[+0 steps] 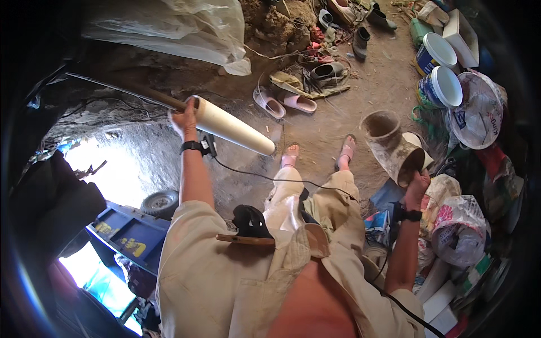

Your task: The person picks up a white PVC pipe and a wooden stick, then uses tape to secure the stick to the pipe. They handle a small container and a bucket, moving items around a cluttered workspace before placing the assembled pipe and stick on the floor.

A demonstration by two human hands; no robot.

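My left hand (185, 119) is closed at the upper end of a long white pipe (234, 127), which slants down to the right toward the ground. A dark thin rod (124, 90) runs up and left from that same end; whether it sits inside the pipe or beside it I cannot tell. My right hand (417, 188) grips the rim of a dirty grey-brown pipe fitting (389, 146). The fitting has a branch and wide open mouths, and hangs tilted above the ground. Some of my right fingers are hidden by the rim.
Pink slippers (284, 102), dark boots (360, 42) and a cloth lie ahead on the dirt floor. Buckets (439, 50) and plastic bags (462, 228) crowd the right side. Clear plastic sheeting (169, 25) hangs far left. A blue bin (129, 234) with a wheel stands left. A black cable (282, 179) crosses my body.
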